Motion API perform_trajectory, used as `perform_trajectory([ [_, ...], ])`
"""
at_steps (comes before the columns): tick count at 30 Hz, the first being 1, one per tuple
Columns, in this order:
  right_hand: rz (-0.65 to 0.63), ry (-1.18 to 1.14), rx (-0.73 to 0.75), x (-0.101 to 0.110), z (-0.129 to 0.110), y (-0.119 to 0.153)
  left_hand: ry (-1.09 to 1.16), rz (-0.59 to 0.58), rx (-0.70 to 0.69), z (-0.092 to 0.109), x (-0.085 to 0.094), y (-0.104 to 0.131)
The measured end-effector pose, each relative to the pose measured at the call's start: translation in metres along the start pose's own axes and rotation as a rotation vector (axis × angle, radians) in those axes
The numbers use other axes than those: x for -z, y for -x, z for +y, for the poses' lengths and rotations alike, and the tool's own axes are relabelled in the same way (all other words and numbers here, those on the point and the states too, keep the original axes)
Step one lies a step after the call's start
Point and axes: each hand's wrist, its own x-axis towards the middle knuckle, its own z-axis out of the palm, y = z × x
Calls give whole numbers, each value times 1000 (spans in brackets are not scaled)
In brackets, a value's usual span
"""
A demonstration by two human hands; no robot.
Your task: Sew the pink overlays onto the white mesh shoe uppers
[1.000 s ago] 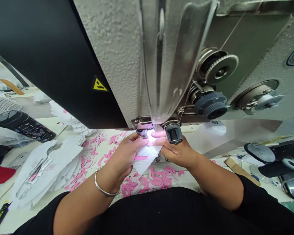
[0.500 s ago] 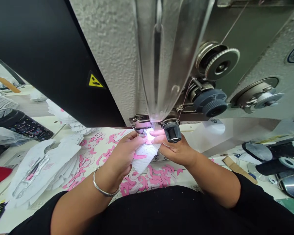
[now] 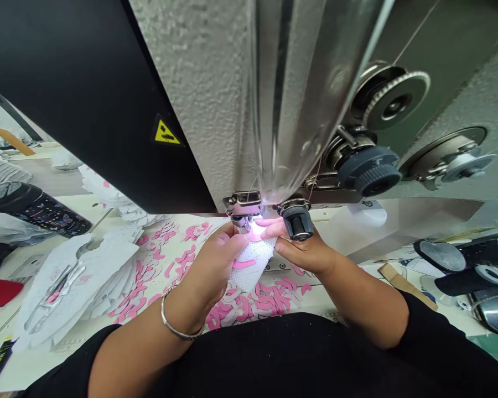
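A white textured fabric piece [image 3: 251,271] with a curved pink patch [image 3: 244,264] on it lies under the lit needle area of a sewing machine [image 3: 199,83]. My left hand [image 3: 222,249] pinches the fabric's left edge between thumb and fingers, close to the presser foot [image 3: 244,221]. On the other side, my right hand [image 3: 301,249] has its fingers on a pink piece [image 3: 257,231] at the foot, its thumb at the fabric's right edge. The machine's dark knob hides part of the right hand. The needle tip is lost in glare.
Loose pink and white curved pieces [image 3: 257,304] cover the table below and left of the hands. Stacked white fabric pieces [image 3: 78,287] and a black bottle [image 3: 37,207] are at the left. Black thread spools [image 3: 468,281] stand at the right.
The camera view has shifted slightly, so the machine appears further right. The fabric has turned a little, and my right thumb is further from the fabric's middle.
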Motion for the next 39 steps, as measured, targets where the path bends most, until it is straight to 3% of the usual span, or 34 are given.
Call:
perform_trajectory([
  [17,15,28,6,0,-3,0,20,-1,-3,-1,5,-3],
  [27,-23,-1,-138,-2,1,4,43,6,-3,3,0,-3],
  [39,100,414,-75,-9,-28,3,106,-67,26,9,25,-5],
])
